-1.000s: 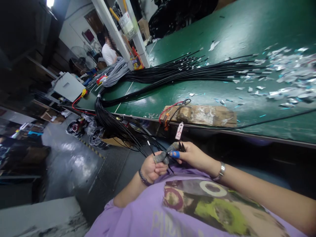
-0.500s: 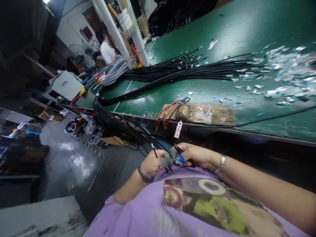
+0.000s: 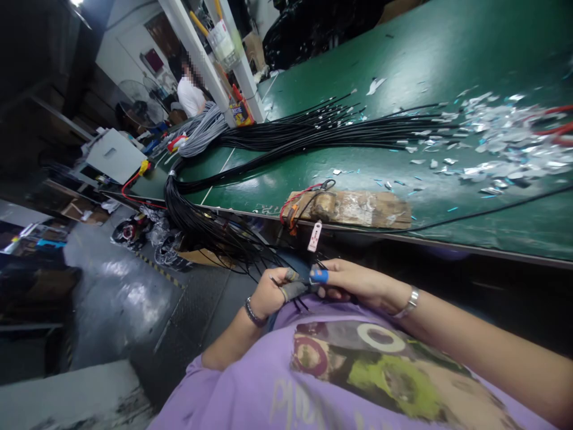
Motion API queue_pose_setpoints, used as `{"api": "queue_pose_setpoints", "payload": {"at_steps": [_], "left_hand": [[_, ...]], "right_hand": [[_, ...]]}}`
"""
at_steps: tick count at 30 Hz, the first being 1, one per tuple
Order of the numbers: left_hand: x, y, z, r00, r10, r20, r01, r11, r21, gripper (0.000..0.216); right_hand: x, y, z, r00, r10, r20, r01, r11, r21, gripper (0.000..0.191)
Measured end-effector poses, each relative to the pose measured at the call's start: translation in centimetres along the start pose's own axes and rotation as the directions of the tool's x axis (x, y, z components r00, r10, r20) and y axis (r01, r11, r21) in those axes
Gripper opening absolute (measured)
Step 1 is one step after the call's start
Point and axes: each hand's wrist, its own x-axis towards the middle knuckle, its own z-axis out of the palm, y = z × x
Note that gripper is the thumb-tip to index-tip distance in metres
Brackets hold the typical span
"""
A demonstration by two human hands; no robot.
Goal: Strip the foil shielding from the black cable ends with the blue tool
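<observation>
Both hands meet in front of my purple shirt, just below the bench edge. My left hand (image 3: 274, 291) has grey tape on its fingers and is closed round a thin black cable (image 3: 307, 283). Beside it, my right hand (image 3: 342, 278) pinches the same spot, blue tape round its thumb, fingers curled. The exact point of contact is small and partly hidden by the fingers. Several black cables (image 3: 242, 248) from the big bundle hang off the bench and run down toward my hands.
The green bench (image 3: 277, 167) carries the black cable bundle (image 3: 268, 134), a grey cable bundle (image 3: 203, 131) and scraps of foil (image 3: 496, 143). A wooden block (image 3: 367, 209) with wires sits at the front edge. One person (image 3: 190, 95) is in the background.
The white-tipped cable end that stuck up above my left hand no longer stands there. My right thumb has shifted upward, and the hands stay close together. The whole view has moved slightly.
</observation>
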Motion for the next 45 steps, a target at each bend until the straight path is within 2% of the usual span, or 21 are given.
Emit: {"api": "queue_pose_setpoints", "payload": {"at_steps": [4, 8, 11, 13, 15, 17, 19, 23, 27, 30, 35, 45], "left_hand": [[0.3, 0.1, 0.1, 1.0, 0.004, 0.02, -0.006, 0.997, 0.077, 0.042], [0.5, 0.5, 0.8, 0.993, -0.098, 0.065, 0.097, 0.995, 0.028, 0.047], [0.4, 0.6, 1.2, 0.989, -0.144, 0.016, 0.145, 0.989, -0.043, 0.049], [0.4, 0.5, 1.3, 0.986, -0.162, -0.04, 0.16, 0.986, -0.049, 0.05], [0.3, 0.3, 1.1, 0.981, -0.175, -0.089, 0.173, 0.984, -0.032, 0.05], [0.3, 0.1, 0.9, 0.975, -0.187, -0.124, 0.186, 0.982, -0.015, 0.05], [0.2, 0.0, 0.7, 0.971, -0.189, -0.149, 0.19, 0.982, -0.009, 0.05], [-0.1, 0.1, 0.6, 0.976, -0.129, -0.176, 0.135, 0.991, 0.02, 0.049], [-0.3, 0.5, 0.8, 0.983, -0.102, -0.154, 0.108, 0.993, 0.035, 0.046], [-0.4, 0.7, 1.0, 0.982, -0.113, -0.15, 0.118, 0.993, 0.028, 0.045], [-0.4, 0.7, 1.0, 0.983, -0.108, -0.148, 0.113, 0.993, 0.023, 0.045], [-0.4, 0.7, 1.0, 0.985, -0.091, -0.146, 0.095, 0.995, 0.019, 0.046]], "right_hand": [[0.1, -0.1, 0.3, 0.997, -0.068, -0.03, 0.066, 0.996, -0.066, 0.039], [0.6, 0.5, 0.2, 0.997, -0.076, -0.018, 0.074, 0.99, -0.12, 0.041], [1.0, 1.0, -0.1, 0.976, -0.166, -0.144, 0.139, 0.974, -0.177, 0.045], [0.8, 1.3, -0.6, 0.94, -0.261, -0.218, 0.189, 0.934, -0.303, 0.046], [0.2, 1.5, -1.1, 0.904, -0.363, -0.226, 0.202, 0.829, -0.522, 0.044], [-0.7, 1.5, -1.3, 0.872, -0.454, -0.185, 0.174, 0.64, -0.748, 0.036], [-1.6, 1.4, -1.2, 0.831, -0.542, -0.121, 0.154, 0.435, -0.887, 0.03], [-2.8, 1.0, -0.2, 0.753, -0.658, 0.0, 0.091, 0.104, -0.99, 0.02], [-3.0, 0.6, 0.4, 0.718, -0.693, 0.062, 0.014, -0.075, -0.997, 0.018], [-2.9, 0.5, 0.5, 0.709, -0.698, 0.095, 0.013, -0.122, -0.992, 0.018], [-2.7, 0.7, 0.6, 0.716, -0.688, 0.122, 0.031, -0.143, -0.989, 0.018], [-2.5, 0.7, 0.8, 0.727, -0.678, 0.112, 0.024, -0.138, -0.99, 0.016]]}}
